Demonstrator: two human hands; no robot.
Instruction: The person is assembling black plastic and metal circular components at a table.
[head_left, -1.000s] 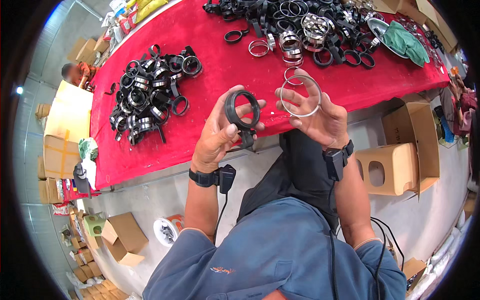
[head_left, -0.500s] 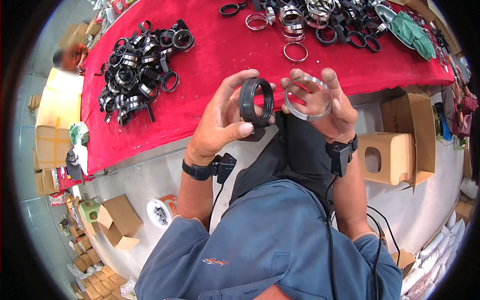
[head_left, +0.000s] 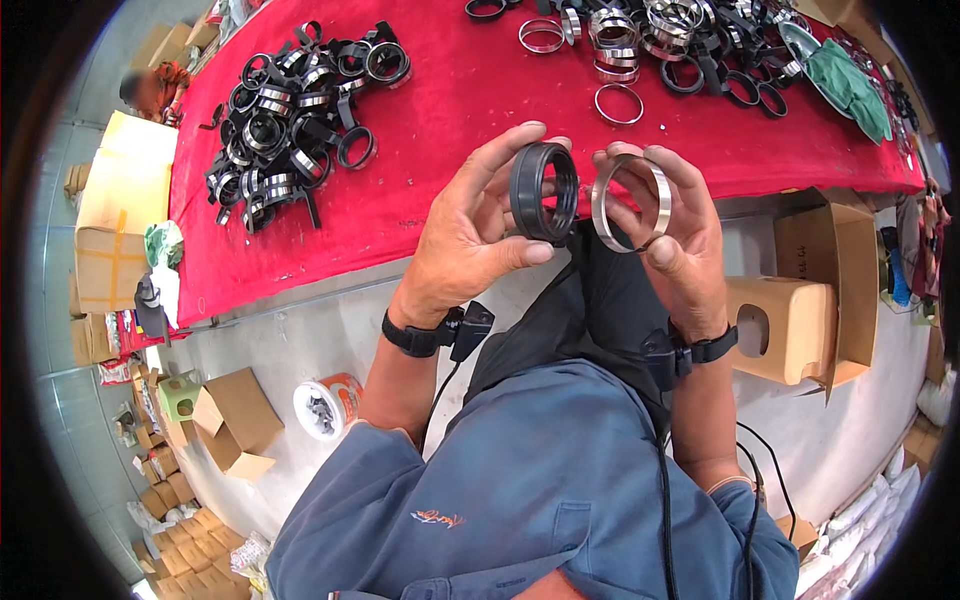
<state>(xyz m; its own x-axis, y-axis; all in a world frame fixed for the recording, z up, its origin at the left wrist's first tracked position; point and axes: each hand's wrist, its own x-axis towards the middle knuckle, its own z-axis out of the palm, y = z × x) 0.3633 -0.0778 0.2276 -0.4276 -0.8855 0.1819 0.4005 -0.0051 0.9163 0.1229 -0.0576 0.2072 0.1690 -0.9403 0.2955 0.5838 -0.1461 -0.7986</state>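
Between the thumb and fingers of my left hand (head_left: 465,230) is a thick black ring (head_left: 526,192), held upright with its opening turned to the right. My right hand (head_left: 690,235) grips a thin silver metal ring (head_left: 601,205) by its edge, also upright. The two rings face each other a small gap apart, just off the table's near edge and over my lap. Part of the black ring's far side is hidden by its own rim. On the table beyond my hands lies a single silver ring (head_left: 619,121).
A red-covered table (head_left: 440,90) bears a heap of black and silver rings (head_left: 290,130) at left and another pile (head_left: 690,45) at far right, beside a green cloth (head_left: 850,85). Below are a tan plastic stool (head_left: 800,350), an open carton (head_left: 235,410) and a white bucket (head_left: 325,405).
Both hands have shifted slightly right in view, with the table piles. The metal ring has turned more edge-on and come nearer the black ring. My right wrist has rotated.
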